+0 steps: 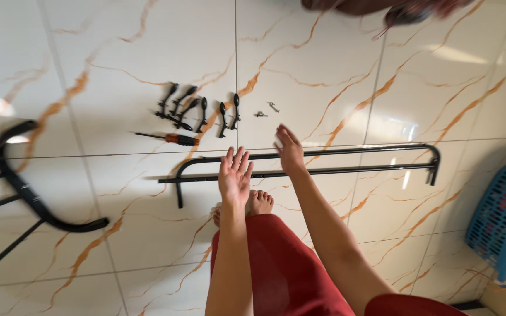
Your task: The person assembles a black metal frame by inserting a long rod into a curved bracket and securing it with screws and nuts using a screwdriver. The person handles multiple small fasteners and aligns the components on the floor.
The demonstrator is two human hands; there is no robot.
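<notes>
Fingers of both hands are spread and clamp nothing: the left hand is lifted palm-up over the floor, and the right hand reaches forward, flat and empty, just above the long black metal rail frame with curved ends. At the far left, a curved black metal tube with thin black rods attached lies on the glossy white floor tiles with orange veining, well apart from both hands. Further right, an orange-handled screwdriver rests untouched beside a row of small black hook-shaped fittings, and a couple of small silver screws lie loose just beyond the right hand's fingertips. The rail frame stretches across the tiles in front of the person's bare feet and red garment. A blue plastic basket stands at the right edge. Judging from this layout, the assembly seems barely begun: the parts lie separate, no fitting sits on the rail, and the fastening apparently remains to be done.
</notes>
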